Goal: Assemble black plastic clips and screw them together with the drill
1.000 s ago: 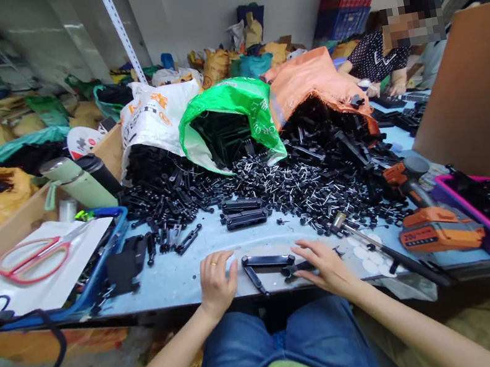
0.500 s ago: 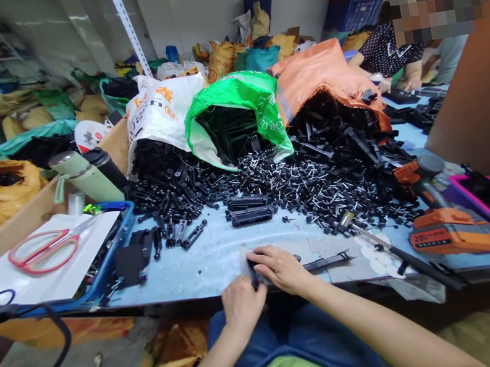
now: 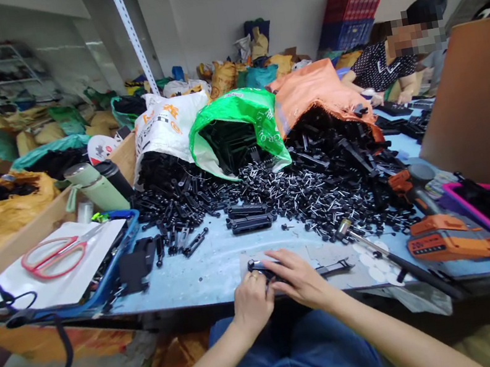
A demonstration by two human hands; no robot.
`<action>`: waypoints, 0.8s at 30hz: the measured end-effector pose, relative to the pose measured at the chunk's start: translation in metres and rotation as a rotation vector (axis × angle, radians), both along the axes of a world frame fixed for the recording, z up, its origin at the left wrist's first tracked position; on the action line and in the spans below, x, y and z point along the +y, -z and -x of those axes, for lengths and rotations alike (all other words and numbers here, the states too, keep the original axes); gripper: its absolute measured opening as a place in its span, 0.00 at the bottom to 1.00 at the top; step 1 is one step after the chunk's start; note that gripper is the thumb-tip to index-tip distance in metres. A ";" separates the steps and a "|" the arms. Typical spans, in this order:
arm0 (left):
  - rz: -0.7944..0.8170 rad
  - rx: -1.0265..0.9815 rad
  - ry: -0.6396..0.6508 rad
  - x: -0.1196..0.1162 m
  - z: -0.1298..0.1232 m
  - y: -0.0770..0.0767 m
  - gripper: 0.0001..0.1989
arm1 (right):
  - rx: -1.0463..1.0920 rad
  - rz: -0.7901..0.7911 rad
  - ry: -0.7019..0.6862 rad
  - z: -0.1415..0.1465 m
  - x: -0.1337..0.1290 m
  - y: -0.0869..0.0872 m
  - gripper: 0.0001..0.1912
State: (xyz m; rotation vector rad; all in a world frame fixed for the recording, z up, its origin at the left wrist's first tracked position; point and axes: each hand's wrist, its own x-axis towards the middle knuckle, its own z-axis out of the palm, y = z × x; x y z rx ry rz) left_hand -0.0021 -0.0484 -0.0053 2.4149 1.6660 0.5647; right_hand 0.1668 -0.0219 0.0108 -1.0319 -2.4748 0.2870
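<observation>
The left hand (image 3: 253,301) pinched a slim, glossy black part (image 3: 254,264) near the front edge of a smooth, pale-blue tabletop (image 3: 220,259); the right hand's (image 3: 301,277) fingers stretched across it, their hold impossible to tell. A fork-ended black bar (image 3: 334,269) lay alongside, below spiky metal pins (image 3: 280,185) heaped before a wrinkled green sack (image 3: 231,102).

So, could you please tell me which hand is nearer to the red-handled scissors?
Left. The left hand is to the right of the red-handled scissors; the right hand is farther right, past the left.

Tbl (image 3: 218,250) has 3 sacks (image 3: 169,124) (image 3: 245,102) (image 3: 311,88), 1 drill (image 3: 433,226), 1 pr scissors (image 3: 80,242).
</observation>
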 end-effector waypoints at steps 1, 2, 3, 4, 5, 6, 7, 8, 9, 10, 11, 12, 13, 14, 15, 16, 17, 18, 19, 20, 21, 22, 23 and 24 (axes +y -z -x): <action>-0.088 0.020 0.096 0.006 0.002 0.000 0.12 | -0.020 -0.049 0.039 -0.017 -0.002 0.002 0.28; -0.162 0.048 0.193 0.014 0.004 0.000 0.14 | -0.053 -0.085 0.100 -0.034 -0.003 0.005 0.31; -0.210 0.083 0.283 0.023 0.005 0.000 0.17 | -0.096 -0.101 0.161 -0.050 -0.004 0.009 0.32; -0.224 0.123 0.354 0.032 0.005 0.000 0.19 | -0.148 -0.096 0.204 -0.064 -0.003 0.013 0.30; -0.213 0.163 0.406 0.040 0.004 -0.001 0.19 | -0.199 -0.080 0.226 -0.075 -0.002 0.015 0.28; -0.189 0.195 0.436 0.047 0.003 -0.003 0.18 | -0.238 -0.060 0.231 -0.082 -0.002 0.015 0.26; -0.165 0.211 0.448 0.051 0.003 -0.006 0.18 | -0.255 -0.041 0.226 -0.087 -0.001 0.012 0.25; -0.150 0.201 0.449 0.051 0.004 -0.010 0.20 | -0.243 -0.021 0.204 -0.088 -0.001 0.005 0.25; -0.147 0.157 0.453 0.048 0.006 -0.016 0.23 | -0.196 0.006 0.163 -0.087 -0.003 -0.004 0.26; -0.145 0.076 0.469 0.042 0.008 -0.023 0.26 | -0.118 0.050 0.099 -0.083 -0.005 -0.016 0.27; -0.143 -0.035 0.488 0.033 0.010 -0.031 0.28 | -0.015 0.113 0.010 -0.077 -0.010 -0.029 0.28; -0.132 -0.171 0.518 0.022 0.012 -0.040 0.30 | 0.103 0.193 -0.086 -0.070 -0.015 -0.041 0.29; -0.105 -0.310 0.541 0.010 0.012 -0.048 0.31 | 0.231 0.280 -0.169 -0.059 -0.021 -0.051 0.30; -0.080 -0.440 0.550 -0.001 0.010 -0.055 0.32 | 0.365 0.362 -0.222 -0.047 -0.028 -0.056 0.31; -0.079 -0.571 0.540 -0.011 0.007 -0.061 0.32 | 0.507 0.426 -0.240 -0.033 -0.033 -0.058 0.30; -0.105 -0.693 0.509 -0.018 0.002 -0.065 0.31 | 0.660 0.461 -0.222 -0.017 -0.037 -0.054 0.30; -0.157 -0.798 0.467 -0.023 -0.004 -0.067 0.31 | 0.825 0.463 -0.171 0.000 -0.039 -0.047 0.28; -0.225 -0.879 0.433 -0.024 -0.009 -0.067 0.30 | 0.992 0.426 -0.103 0.016 -0.037 -0.037 0.27; -0.306 -0.921 0.414 -0.023 -0.014 -0.065 0.30 | 1.144 0.356 -0.024 0.031 -0.033 -0.025 0.25; -0.395 -0.916 0.413 -0.018 -0.017 -0.061 0.29 | 1.250 0.279 0.047 0.042 -0.024 -0.014 0.23; -0.475 -0.856 0.417 -0.010 -0.018 -0.055 0.30 | 1.291 0.206 0.099 0.050 -0.012 -0.004 0.20; -0.542 -0.747 0.418 -0.001 -0.017 -0.048 0.31 | 1.260 0.147 0.140 0.052 0.003 0.004 0.18; -0.594 -0.612 0.401 0.010 -0.013 -0.040 0.32 | 1.170 0.094 0.163 0.050 0.022 0.008 0.15; -0.620 -0.461 0.367 0.021 -0.007 -0.032 0.33 | 1.042 0.041 0.185 0.043 0.043 0.010 0.14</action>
